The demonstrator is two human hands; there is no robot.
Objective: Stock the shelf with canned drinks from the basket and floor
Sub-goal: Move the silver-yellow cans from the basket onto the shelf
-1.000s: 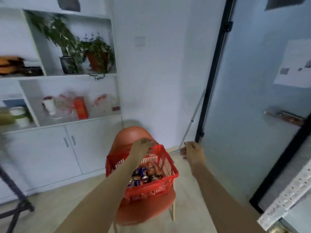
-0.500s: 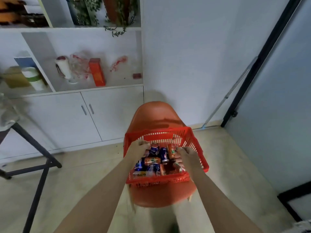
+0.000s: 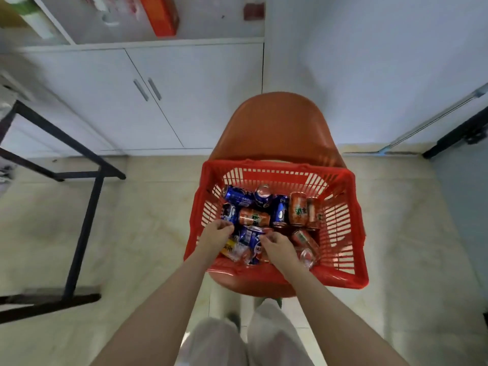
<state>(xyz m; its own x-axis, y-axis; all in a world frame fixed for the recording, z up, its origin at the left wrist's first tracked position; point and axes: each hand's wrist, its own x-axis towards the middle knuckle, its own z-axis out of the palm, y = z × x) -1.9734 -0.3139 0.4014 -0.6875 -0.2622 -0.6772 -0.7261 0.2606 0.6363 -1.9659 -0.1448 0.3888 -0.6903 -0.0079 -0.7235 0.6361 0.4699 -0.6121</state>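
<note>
The red slatted basket (image 3: 343, 277) sits level on a chair (image 3: 274, 122), open top up. A jumble of cans fills its floor, most lying on their sides. Blue cans (image 3: 237, 196) crowd the far edge and left side. Two orange cans (image 3: 298, 211) lie side by side toward the far right corner, and a third (image 3: 254, 217) lies crosswise mid-basket. By the near edge a blue can (image 3: 254, 241) tilts, a yellow one (image 3: 229, 246) just left of it.

Basket (image 3: 277, 164) open from above; slatted walls close all four sides. Cans (image 3: 253, 217) packed across its floor, touching, few gaps. Chair back (image 3: 274, 128) rises just behind far rim.
</note>
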